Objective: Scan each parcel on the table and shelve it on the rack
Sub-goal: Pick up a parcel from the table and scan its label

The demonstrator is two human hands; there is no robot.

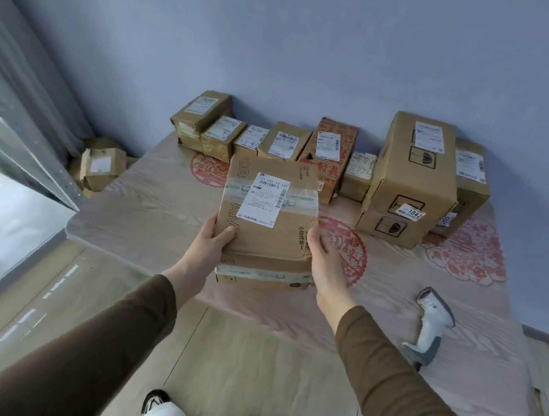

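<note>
While both hands, left hand [209,239] and right hand [323,259], are gripping box [266,220] above desk [150,207] near edge, label facing up for scanning; scanner [431,323] lying right.

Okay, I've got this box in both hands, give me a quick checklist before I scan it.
1. Grip: left hand and right hand hold the cardboard parcel by its sides: ok.
2. Shipping label faces up, uncovered: ok.
3. Barcode flat and readable: cannot tell, tape crosses the label.
4. Handheld scanner lies on the table at your right: ok.
5. A hand free for the scanner: not ok.
6. Rack space: cannot tell, out of view.
</note>
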